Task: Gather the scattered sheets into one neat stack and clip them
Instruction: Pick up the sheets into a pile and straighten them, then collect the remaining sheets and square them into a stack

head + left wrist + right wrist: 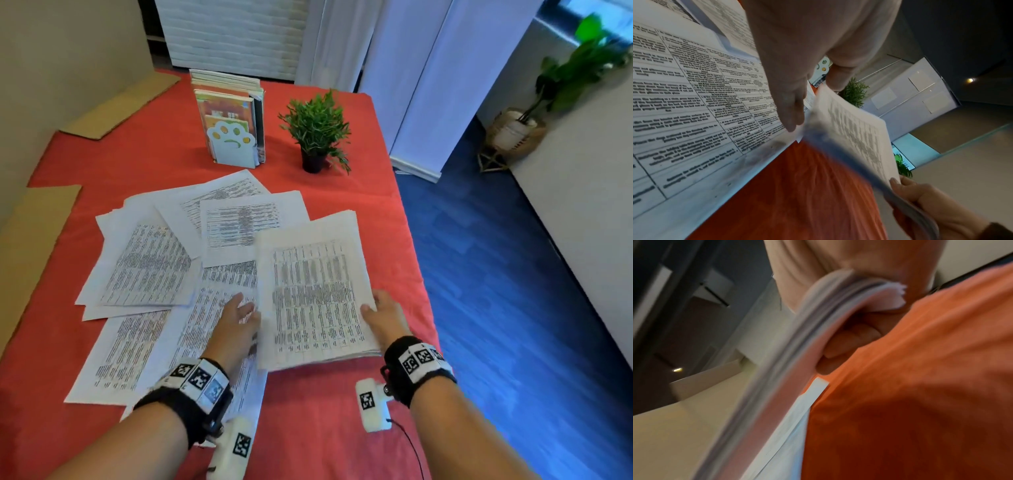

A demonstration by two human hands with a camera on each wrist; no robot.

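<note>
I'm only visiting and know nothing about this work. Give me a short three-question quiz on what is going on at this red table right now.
1. True or false: the right hand grips a stack of sheets by its edge.
2. What does the left hand rest on?
A. the potted plant
B. loose sheets lying on the red tablecloth
C. the paw-shaped bookend
3. Fill in: no ____ for fastening the papers shows in any view.

Key:
1. true
2. B
3. clip
</note>
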